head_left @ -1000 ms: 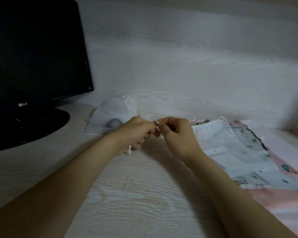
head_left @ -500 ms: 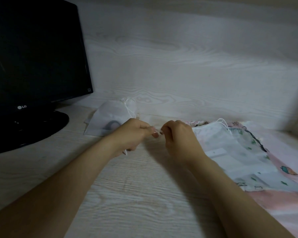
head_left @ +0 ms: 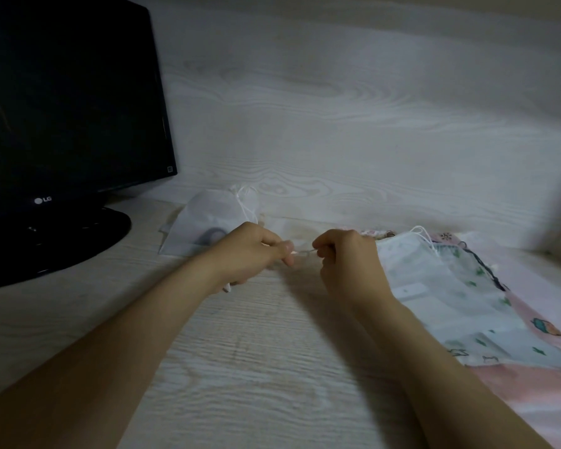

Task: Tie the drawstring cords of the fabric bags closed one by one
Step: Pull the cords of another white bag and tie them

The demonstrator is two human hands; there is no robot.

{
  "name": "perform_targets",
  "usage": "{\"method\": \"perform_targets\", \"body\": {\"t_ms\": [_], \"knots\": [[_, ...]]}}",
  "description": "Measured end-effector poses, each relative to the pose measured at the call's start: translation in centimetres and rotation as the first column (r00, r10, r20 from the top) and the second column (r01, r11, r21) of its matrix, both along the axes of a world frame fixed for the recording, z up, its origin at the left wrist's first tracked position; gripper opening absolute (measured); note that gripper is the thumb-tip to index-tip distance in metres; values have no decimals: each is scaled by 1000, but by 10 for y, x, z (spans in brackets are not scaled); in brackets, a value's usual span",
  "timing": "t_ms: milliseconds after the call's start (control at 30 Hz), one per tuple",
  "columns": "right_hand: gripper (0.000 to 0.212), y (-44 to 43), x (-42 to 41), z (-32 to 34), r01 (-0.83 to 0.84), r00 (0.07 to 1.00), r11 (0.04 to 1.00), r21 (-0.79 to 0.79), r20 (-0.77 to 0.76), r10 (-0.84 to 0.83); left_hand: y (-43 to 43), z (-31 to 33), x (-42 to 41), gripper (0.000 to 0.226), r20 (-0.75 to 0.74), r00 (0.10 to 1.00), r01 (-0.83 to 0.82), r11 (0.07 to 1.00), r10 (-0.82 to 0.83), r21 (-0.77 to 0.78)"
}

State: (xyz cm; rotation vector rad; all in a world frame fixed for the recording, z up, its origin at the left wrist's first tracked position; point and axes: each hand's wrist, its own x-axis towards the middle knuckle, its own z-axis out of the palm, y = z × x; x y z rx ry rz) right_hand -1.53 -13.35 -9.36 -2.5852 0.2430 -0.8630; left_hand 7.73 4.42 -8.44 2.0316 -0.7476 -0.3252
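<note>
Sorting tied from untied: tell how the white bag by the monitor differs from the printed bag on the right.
The white bag is plain, a dark ring showing through; the printed bag has green motifs. The white bag lies on the desk, the printed bag on pink fabric. The white bag's neck looks gathered, the printed bag's flat. Both have white cords.

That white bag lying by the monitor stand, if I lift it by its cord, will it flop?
Probably floppy: the white bag looks like thin, sheer fabric lying slack on the desk. Likely light, though the dark rounded shape showing through it could make it sag and swing.
</note>
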Motion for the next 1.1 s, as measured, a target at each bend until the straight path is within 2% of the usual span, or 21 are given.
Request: {"method": "perform_targets", "body": {"t_ms": [100, 200, 367, 467, 533, 600, 700, 733, 833, 900, 933, 1100], "knots": [[39, -2, 1, 2, 31, 998, 997, 71, 56, -35, 3, -3, 7, 29, 135, 990, -46, 998, 41, 30], [22, -3, 3, -1, 35, 998, 998, 60, 57, -39, 2, -8, 13, 27, 191, 978, -95, 995, 90, 21], [16, -3, 3, -7, 66, 996, 993, -96, -46, -70, -3, -8, 7, 23, 158, 980, -110, 990, 123, -87], [12, -4, 5, -12, -19, 1000, 982, -190, -28, 14, -2, -9, 7, 22, 160, 982, -92, 994, 101, -62], [11, -5, 6, -13, -111, 994, 979, -169, -25, 108, -2, -9, 8, 19, 121, 990, -63, 998, 65, -25], [11, -1, 6, -12, -167, 986, 983, -70, -27, 166, -4, -8, 8, 19, 20, 997, -77, 996, 78, -41], [11, 6, 7, -11, -172, 984, 979, 108, -29, 176, -6, -3, 4, 18, -241, 969, -118, 967, 62, -225], [13, 8, 7, -11, -181, 981, 964, 197, -27, 190, -7, -3, 3, 19, -286, 957, -130, 954, 50, -270], [16, 11, 6, -8, -239, 961, 815, 527, 10, 275, -8, -4, 3, 22, -238, 967, -161, 949, 96, -271], [17, 14, 4, -6, -258, 952, 693, 673, 54, 301, -8, -1, 3, 22, -176, 975, -181, 942, 135, -282], [18, 14, 3, -4, -255, 953, 658, 709, 71, 293, -8, 1, 3, 23, -158, 977, -183, 938, 141, -295], [13, 10, 1, 0, -239, 965, 622, 745, 109, 240, -4, 6, -1, 25, -65, 992, -120, 945, 105, -304]]}}
